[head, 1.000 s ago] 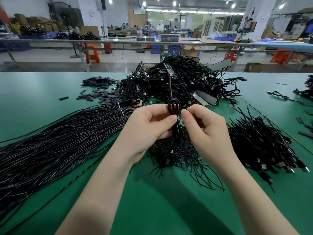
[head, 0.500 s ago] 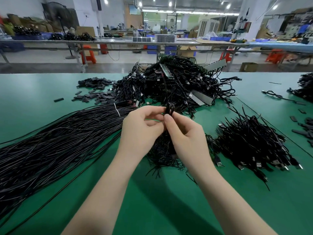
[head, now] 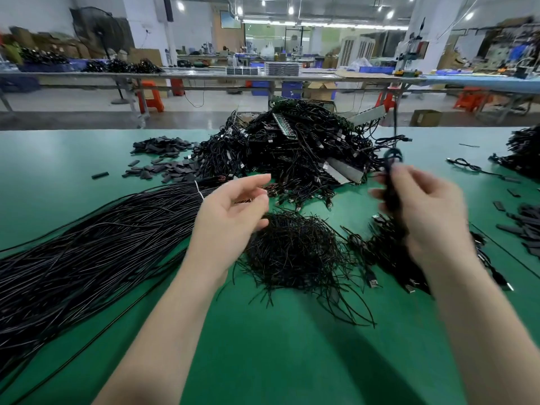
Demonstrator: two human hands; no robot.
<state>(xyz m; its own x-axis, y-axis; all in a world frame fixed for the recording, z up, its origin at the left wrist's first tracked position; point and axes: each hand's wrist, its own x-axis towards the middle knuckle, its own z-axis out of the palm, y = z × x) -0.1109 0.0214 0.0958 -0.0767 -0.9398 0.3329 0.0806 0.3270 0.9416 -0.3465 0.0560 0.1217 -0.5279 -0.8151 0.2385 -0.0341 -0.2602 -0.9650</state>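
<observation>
My right hand (head: 423,211) is blurred by motion and grips a coiled black cable (head: 392,159), whose loop sticks up above the fingers. It hovers over a pile of bundled black cables (head: 388,249) with USB plugs. My left hand (head: 230,211) hangs empty above the green table (head: 263,346), fingers relaxed and slightly curled, beside a heap of thin black twist ties (head: 295,252).
A long sheaf of loose black cables (head: 87,244) runs across the left. A big tangle of cables and circuit strips (head: 292,147) lies behind. Small black sleeves (head: 163,162) are scattered at back left and more (head: 529,226) at the right edge.
The hands were together working a cable loop; now they have parted. My right hand has swung right with the coiled cable, and my left hand has let go.
</observation>
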